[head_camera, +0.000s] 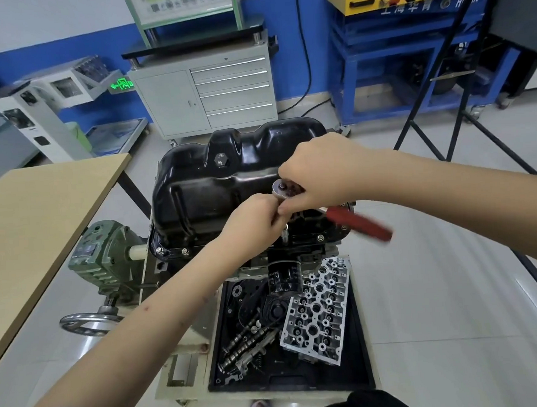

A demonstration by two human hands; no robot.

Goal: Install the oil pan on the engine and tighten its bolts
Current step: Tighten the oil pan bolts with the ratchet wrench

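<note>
Head view: pan (215, 181) sits on the upturned engine (298, 251), straight ahead of both hands and mostly beyond them. Flange bolts (184, 249) are seated along the near edge, below and left of the left hand.

Right hand (319, 175) is curled over the ratchet (283, 188) head end, fingers wrapped round it. Red handle (359, 224) sticks out from under that hand, down and to the right, blurred.

Left hand (252, 217) is just below and left of the right, touching it. Its fingers pinch the extension (284, 232) under the ratchet head. The extension runs near vertical, straight down from the left hand to the near flange. I can't tell if the socket is seated on a bolt; hands cover it.

Key relation: the working bolt lies directly under the left hand. Drive axis is vertical and handle axis runs out right, so the swing is the right hand's job while the left steadies. Judging by that, tightening is under way on the near edge.
</note>
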